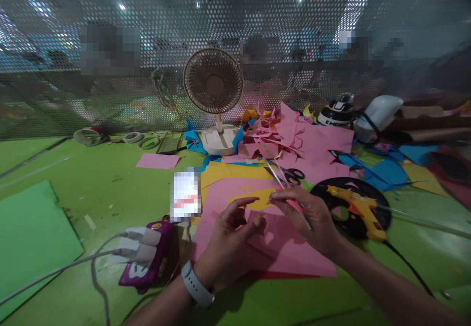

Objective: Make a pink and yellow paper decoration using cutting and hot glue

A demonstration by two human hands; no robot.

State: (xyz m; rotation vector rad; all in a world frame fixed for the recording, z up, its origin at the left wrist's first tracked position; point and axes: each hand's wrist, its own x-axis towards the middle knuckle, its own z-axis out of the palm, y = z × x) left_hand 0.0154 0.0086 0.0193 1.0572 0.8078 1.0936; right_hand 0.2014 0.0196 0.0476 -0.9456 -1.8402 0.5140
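Observation:
My left hand (239, 228), with a pale watch strap at the wrist, is curled above a pink paper sheet (217, 208). A small pink paper piece (253, 215) with an orange-yellow spot shows between its thumb and fingers, partly hidden. My right hand (312, 213) is closed around slender red-and-silver tweezers (294, 203), whose long tips point away from me. Its fingertips are close to the left index finger. Beneath the hands, yellow paper (263, 198) with small yellow scraps lies on the pink sheet. Black-handled scissors (294, 175) rest just beyond the right hand.
A yellow glue gun (358, 208) lies on a round black tray (320, 188) at right. A phone (185, 194) and purple power strip (156, 257) with plugs are at left. Behind are a fan (213, 83), heaped pink cut-outs (290, 130), tape rolls (88, 136) and perforated mesh.

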